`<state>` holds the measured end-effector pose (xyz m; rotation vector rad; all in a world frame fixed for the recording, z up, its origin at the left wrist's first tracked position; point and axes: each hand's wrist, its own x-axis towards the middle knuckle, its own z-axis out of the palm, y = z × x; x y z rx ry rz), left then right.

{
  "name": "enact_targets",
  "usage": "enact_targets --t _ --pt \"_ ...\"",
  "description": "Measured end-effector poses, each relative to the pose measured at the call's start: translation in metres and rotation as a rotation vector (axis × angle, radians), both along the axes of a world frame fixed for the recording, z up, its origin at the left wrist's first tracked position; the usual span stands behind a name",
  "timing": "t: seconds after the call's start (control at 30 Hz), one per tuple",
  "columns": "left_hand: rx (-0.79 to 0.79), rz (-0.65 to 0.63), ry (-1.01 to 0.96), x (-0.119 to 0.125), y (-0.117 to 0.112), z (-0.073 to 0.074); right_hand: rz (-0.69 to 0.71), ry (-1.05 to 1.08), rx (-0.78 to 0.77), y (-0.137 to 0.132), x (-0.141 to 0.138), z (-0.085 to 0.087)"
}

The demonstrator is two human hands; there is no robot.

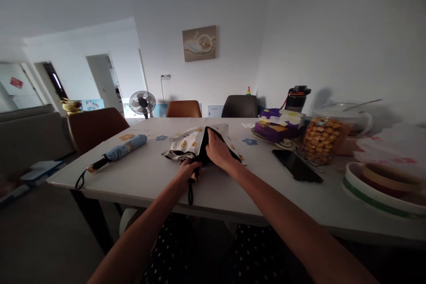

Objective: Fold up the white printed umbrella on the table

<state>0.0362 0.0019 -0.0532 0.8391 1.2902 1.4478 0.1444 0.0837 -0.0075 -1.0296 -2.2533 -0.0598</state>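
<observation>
- White umbrella (188,142), printed with small yellow figures: partly folded, on the middle of the table (149,177), handle (193,179) toward the table's near edge.
- Left hand (186,173): curled around the handle, above the table's near edge.
- Right hand (218,150): against the canopy's black inner side, over mid-table; whether the fingers pinch cloth cannot be told.
- Blue umbrella (126,148): closed, on the table's left part.
- Phone (296,166) and snack jar (322,140): on the table's right part.
</observation>
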Motion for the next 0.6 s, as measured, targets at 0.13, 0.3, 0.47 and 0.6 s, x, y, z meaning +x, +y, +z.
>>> enact_targets --t 0.13,0.3,0.47,0.6 --pt "-0.035 0.034 0.008 -0.001 0.006 -0.006 -0.095 0.063 -0.339 0.002 -0.005 0.004" --pt "0.028 0.02 0.052 -0.001 0.008 -0.011 0.17 0.422 -0.771 -0.011 -0.001 0.001" --pt "0.054 -0.024 0.116 -0.001 0.007 -0.01 0.132 0.514 -0.883 -0.013 -0.005 -0.002" --pt "0.06 0.019 0.073 -0.002 0.009 -0.01 0.196 0.721 -1.007 -0.013 -0.008 -0.003"
